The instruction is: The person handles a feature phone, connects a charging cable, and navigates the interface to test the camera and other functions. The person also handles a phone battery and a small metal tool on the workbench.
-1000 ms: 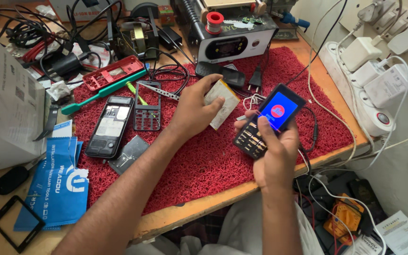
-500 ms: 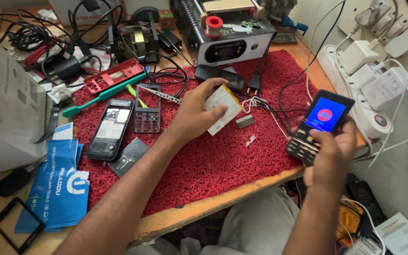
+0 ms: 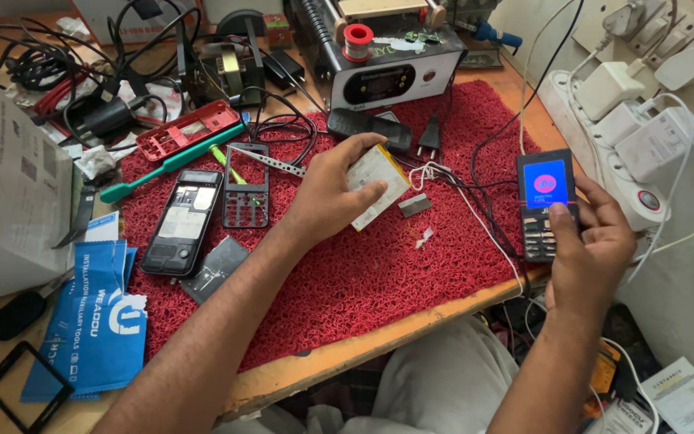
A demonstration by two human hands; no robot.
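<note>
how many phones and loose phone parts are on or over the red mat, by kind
Lit black keypad phone, in the right hand: 1
Opened black phone body lying on the red bristle mat: 1
Black keypad frame: 1
Red plastic phone frame: 1
Flat pale battery pack, in the left hand: 1
Total: 5

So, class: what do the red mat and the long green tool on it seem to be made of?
Red mat: looks like looped vinyl or plastic coil, matte; its surface is rough and stringy. Green tool: probably moulded plastic, smooth with a slight sheen and one even colour; its tip is too small to judge.
</note>
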